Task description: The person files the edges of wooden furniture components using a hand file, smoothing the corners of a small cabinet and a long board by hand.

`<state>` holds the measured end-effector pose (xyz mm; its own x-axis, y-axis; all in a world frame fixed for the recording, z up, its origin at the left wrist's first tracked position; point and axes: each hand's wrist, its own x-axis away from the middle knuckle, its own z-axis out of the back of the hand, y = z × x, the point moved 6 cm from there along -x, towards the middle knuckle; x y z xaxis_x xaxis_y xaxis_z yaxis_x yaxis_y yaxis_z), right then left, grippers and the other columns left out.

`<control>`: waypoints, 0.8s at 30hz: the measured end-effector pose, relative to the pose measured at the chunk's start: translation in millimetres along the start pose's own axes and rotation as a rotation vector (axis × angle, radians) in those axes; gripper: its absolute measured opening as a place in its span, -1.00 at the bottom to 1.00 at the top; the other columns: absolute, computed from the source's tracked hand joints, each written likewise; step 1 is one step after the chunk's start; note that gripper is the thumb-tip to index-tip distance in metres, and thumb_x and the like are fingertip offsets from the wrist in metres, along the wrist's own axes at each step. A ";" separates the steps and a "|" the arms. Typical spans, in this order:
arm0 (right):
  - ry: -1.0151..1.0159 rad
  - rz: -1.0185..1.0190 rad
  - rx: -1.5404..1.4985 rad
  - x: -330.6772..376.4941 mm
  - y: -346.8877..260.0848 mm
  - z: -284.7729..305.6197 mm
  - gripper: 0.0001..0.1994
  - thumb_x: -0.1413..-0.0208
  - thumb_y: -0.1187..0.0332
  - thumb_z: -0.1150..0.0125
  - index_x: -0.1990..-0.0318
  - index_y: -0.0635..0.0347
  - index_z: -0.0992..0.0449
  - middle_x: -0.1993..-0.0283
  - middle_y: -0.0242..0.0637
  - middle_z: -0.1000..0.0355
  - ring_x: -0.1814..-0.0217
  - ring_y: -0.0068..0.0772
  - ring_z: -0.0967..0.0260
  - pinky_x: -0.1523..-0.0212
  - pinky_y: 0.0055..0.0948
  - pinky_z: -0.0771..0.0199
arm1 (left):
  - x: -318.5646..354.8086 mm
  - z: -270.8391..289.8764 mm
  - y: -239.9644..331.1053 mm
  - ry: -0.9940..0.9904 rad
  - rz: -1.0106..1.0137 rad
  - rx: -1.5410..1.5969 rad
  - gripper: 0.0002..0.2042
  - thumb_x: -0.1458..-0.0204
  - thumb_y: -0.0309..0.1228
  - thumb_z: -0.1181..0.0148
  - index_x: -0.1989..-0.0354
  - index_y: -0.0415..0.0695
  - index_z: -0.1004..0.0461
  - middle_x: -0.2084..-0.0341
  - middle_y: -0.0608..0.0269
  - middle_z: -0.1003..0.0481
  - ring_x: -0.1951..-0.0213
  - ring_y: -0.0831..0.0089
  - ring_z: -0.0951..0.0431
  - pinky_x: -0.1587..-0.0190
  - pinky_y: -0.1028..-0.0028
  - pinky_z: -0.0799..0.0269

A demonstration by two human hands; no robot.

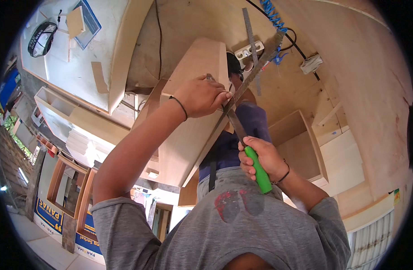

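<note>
In my right hand (pixel 260 157) is a hand tool with a green handle (pixel 258 170), my fingers wrapped round it. Its flat metal shank (pixel 236 124) points up and left, toward the panel edge. There it meets a long grey metal strip (pixel 257 72), which slants up to the right; whether the two are joined I cannot tell. My left hand (pixel 202 96) rests on a pale wooden panel piece (pixel 188 139), tilted across my lap. Its fingers are closed near the panel's edge, right beside the metal strip. What they pinch, if anything, is hidden.
Beyond the panel, a white power strip (pixel 249 49), a metal ruler (pixel 248 24) and a coiled blue air hose (pixel 274 20) lie on the wooden surface. An open wooden box (pixel 301 148) stands to the right. A white-topped table (pixel 80 81) is at the far left.
</note>
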<state>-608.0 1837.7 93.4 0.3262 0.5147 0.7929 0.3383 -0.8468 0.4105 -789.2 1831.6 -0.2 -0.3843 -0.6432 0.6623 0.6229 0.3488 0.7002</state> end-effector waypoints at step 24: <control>0.075 0.210 0.228 6.6 -43.1 22.3 -0.74 -0.30 0.15 0.14 0.28 0.15 -0.30 0.65 -0.36 -0.23 0.78 -0.54 -0.19 0.83 -0.53 -0.19 | 20.0 14.6 6.4 0.644 -0.106 -0.164 -0.68 -0.09 -0.28 -0.03 0.06 -0.22 -0.44 0.04 0.07 -0.45 -0.07 0.13 -0.39 -0.20 0.19 -0.21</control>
<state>-600.8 1880.6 70.9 0.3471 0.3130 0.8840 0.4621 -0.8774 0.1292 -802.9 1831.0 21.5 0.0021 -0.9643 0.2649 0.7194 0.1855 0.6694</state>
